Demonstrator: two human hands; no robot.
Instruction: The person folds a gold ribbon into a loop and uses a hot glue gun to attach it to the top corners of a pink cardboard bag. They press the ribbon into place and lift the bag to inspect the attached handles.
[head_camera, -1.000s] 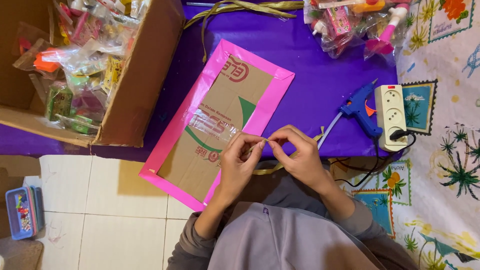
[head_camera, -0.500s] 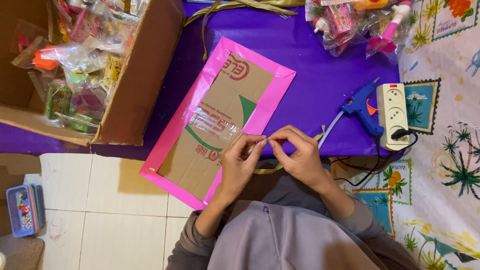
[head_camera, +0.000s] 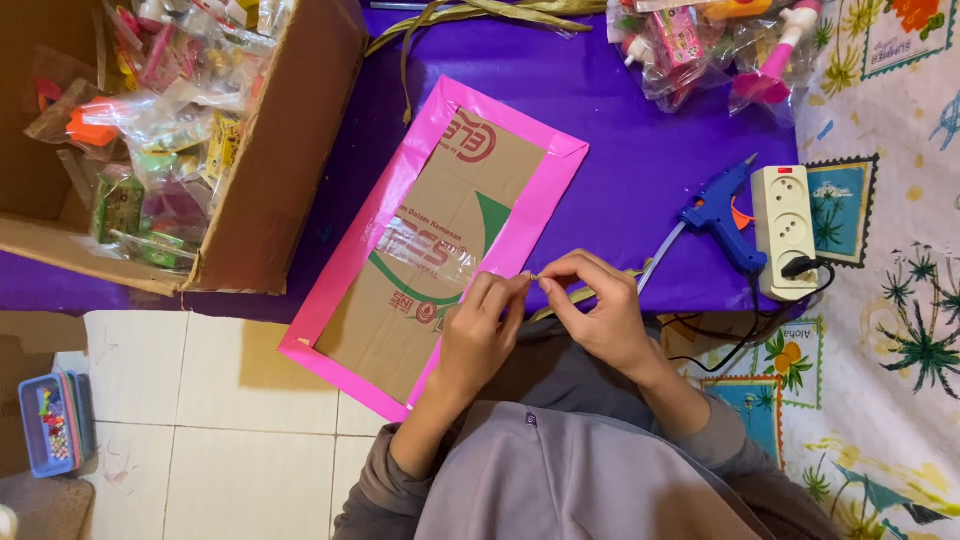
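Observation:
A flat cardboard sheet (head_camera: 440, 250) with a pink tape border lies on the purple cloth (head_camera: 640, 150), its lower end over the floor tiles. A clear plastic bag (head_camera: 432, 250) rests on it. My left hand (head_camera: 482, 330) and my right hand (head_camera: 590, 310) meet at the sheet's right edge, fingertips pinched together on a small thing too tiny to make out. A gold ribbon strip (head_camera: 590, 293) shows under my right hand.
An open cardboard box (head_camera: 290, 150) of wrapped snacks and toys stands at the left. A blue glue gun (head_camera: 722, 212) and a white power strip (head_camera: 785, 230) lie to the right. Bagged toys (head_camera: 700, 45) sit at the back. A blue case (head_camera: 55, 420) is on the floor.
Both hands stay pinched together in the same spot; only the fingers have shifted slightly.

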